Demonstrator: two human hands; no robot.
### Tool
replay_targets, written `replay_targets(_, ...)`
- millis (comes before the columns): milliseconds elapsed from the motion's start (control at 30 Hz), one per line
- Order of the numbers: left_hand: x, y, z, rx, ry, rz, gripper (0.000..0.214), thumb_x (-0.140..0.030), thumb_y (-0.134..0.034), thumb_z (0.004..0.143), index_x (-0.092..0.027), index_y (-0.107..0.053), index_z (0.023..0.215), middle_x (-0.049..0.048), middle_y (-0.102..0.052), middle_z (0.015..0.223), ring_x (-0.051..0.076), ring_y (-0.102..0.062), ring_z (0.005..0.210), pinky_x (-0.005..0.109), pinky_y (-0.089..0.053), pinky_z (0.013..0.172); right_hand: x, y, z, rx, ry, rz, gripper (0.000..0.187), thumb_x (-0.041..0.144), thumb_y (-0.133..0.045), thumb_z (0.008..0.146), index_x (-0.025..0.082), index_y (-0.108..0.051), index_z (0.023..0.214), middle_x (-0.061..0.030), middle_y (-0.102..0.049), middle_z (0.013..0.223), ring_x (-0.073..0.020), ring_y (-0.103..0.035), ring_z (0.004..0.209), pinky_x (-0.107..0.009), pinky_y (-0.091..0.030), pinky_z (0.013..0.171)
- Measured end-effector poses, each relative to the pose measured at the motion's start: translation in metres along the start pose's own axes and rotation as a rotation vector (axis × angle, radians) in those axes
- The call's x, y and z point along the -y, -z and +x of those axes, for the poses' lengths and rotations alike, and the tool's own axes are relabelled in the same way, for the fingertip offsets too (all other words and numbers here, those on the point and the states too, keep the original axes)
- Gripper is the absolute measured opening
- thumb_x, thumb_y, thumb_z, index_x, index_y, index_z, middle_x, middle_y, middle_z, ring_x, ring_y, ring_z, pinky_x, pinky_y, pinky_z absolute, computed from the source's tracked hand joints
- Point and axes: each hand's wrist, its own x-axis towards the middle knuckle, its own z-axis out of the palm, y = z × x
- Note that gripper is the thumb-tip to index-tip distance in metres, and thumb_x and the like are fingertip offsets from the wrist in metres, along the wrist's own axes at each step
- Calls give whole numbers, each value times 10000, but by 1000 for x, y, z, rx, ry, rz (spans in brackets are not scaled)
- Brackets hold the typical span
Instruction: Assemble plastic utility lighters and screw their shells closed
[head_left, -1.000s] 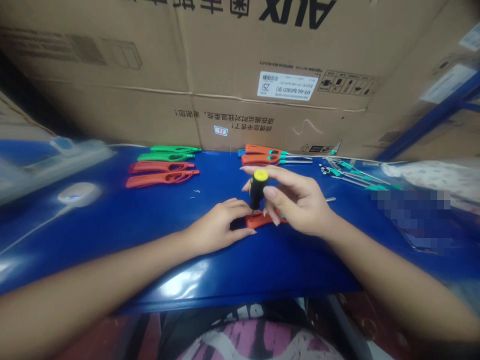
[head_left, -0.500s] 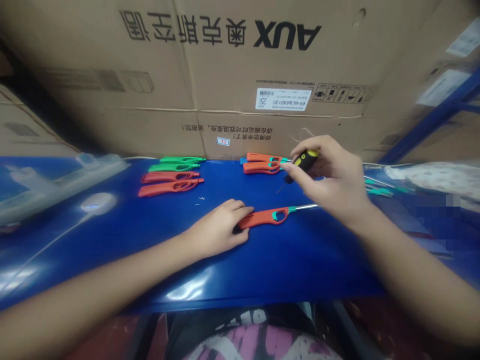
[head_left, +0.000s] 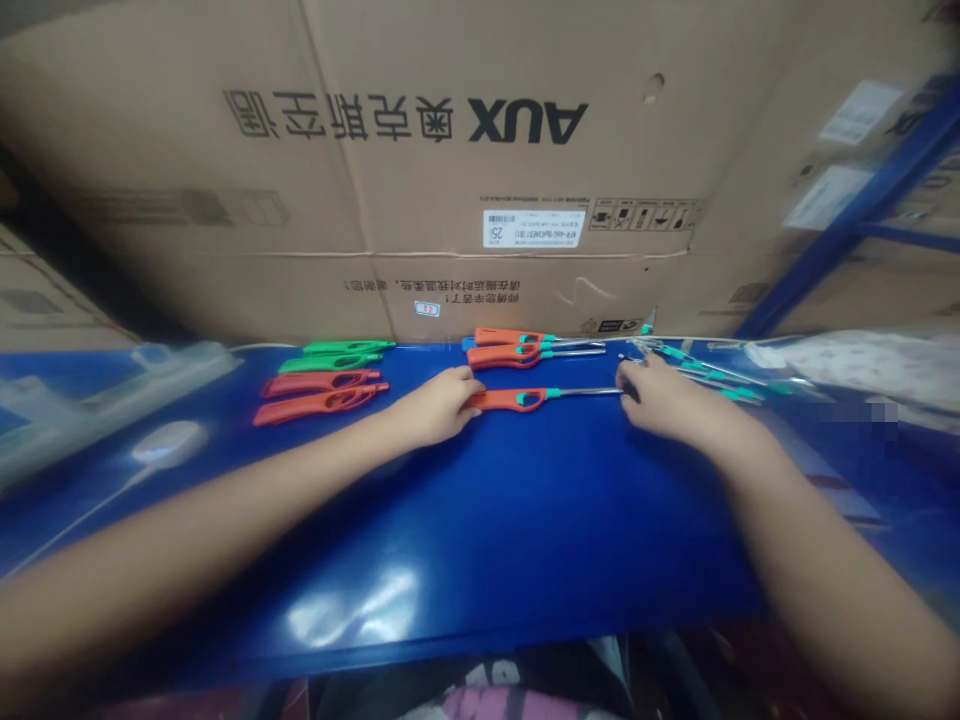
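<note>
An orange gas lighter with a teal trigger and a long metal tube lies across the blue table. My left hand is closed on the rear end of its handle. My right hand is at the tip of the metal tube, with its fingers curled. Something dark shows between those fingers, but the hand hides most of it. The yellow-and-black screwdriver cannot be clearly made out. Just behind lie more orange lighters with metal tubes, beside a bit of blue.
Green handle shells and red handle shells lie to the left. Metal tubes with teal fittings are piled at right. A white round device with a cable sits at left. A cardboard wall closes off the back.
My left hand has slid the orange lighter away from me, toward the others. My right hand has lowered to the tube's tip, and the screwdriver it held is no longer plainly visible.
</note>
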Motion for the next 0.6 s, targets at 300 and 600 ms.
replay_targets(300,19,-9,33,-78,36,8,214,-194,-587,916,-129,-706,1082,138,-721,1092,275,-685,1023,381,-543,922,-10,9,-3,359,-80,2,272,82,-563,740,169,-583,997,-77,-650,883,-147,-596,569,-254,-384,508)
replay_targets(600,19,-9,34,-87,95,44,244,-231,-592,907,-130,-701,1101,133,-718,1134,274,-686,1035,371,-541,924,-17,12,1,363,-99,-29,369,51,-568,695,189,-593,1036,-79,-693,951,-207,-663,775,-271,-411,583)
